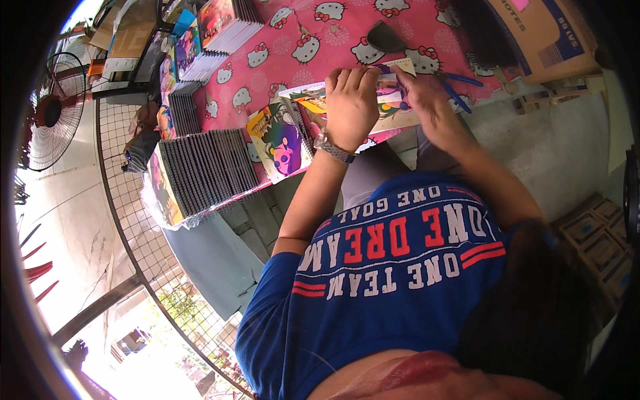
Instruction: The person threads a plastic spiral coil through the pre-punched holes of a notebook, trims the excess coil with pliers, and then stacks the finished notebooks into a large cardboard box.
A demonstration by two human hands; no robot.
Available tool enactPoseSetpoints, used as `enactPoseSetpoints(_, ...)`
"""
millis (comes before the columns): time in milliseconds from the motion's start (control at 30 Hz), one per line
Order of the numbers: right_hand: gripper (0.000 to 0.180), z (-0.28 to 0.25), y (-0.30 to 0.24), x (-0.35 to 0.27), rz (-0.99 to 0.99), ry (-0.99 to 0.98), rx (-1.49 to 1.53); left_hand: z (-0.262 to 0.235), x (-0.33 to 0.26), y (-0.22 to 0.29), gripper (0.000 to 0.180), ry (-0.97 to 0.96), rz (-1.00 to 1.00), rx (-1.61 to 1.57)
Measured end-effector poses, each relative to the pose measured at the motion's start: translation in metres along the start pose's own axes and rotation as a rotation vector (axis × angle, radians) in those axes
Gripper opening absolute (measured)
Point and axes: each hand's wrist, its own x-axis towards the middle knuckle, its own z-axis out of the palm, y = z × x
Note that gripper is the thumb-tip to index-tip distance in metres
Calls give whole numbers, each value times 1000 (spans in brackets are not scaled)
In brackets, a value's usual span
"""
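My left hand (351, 103), with a metal watch on the wrist, lies palm down on a colourful spiral notebook (390, 100) at the near edge of the pink patterned tablecloth (280, 47). My right hand (421, 90) pinches the notebook's far edge beside the left fingertips. A second notebook with a bright cartoon cover (280, 140) lies just left of my left wrist. What is under my palms is hidden.
Stacks of spiral notebooks (207, 170) stand at the table's left, with more stacks (220, 33) behind them. A blue pen (460, 90) and a dark brush (387, 37) lie near my hands. A cardboard box (547, 33) sits far right. A fan (50, 110) stands by a wire fence (127, 200).
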Motion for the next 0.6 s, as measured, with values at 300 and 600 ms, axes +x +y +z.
enactPoseSetpoints(300,30,-40,-26,26,-230,-51,-295,-15,-3,-1,18,-53,53,-145)
enactPoseSetpoints(600,32,-45,-30,25,-112,-164,-264,-16,-6,5,19,-33,24,-125)
